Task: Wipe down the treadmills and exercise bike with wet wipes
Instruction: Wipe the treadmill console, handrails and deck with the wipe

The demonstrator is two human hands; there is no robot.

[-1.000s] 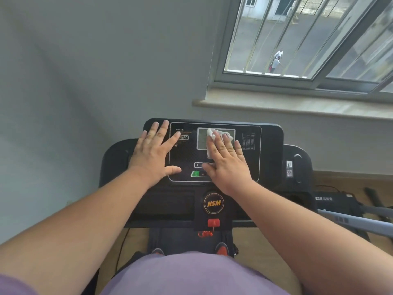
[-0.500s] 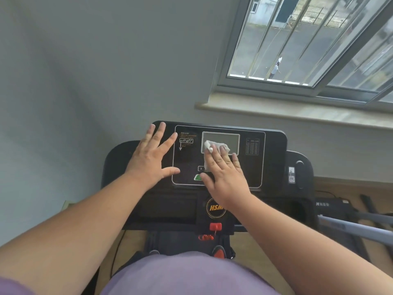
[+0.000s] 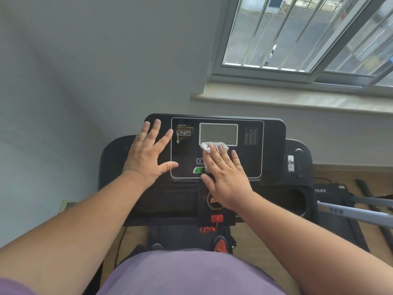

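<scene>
Treadmill console: is being seen from above, black, set against the grey wall below the window sill.
Left hand: is being laid flat on the console's left side, fingers straight and spread wide, thumb stretched out toward the white-outlined panel; nothing is being held.
Right hand: is being pressed palm-down on the middle of the panel, fingers straight and close together, lying over the wipe.
Wet wipe: is being held flat against the console under the right fingertips; its crumpled white edge is showing at the lower rim of the display.
Green button: is being partly covered by the right hand, just beside the thumb.
Red safety key: is being seen clipped below the round logo, with a red coiled cord hanging beneath it.
Second machine: is being seen on the floor at the right, with a grey bar across it.
</scene>
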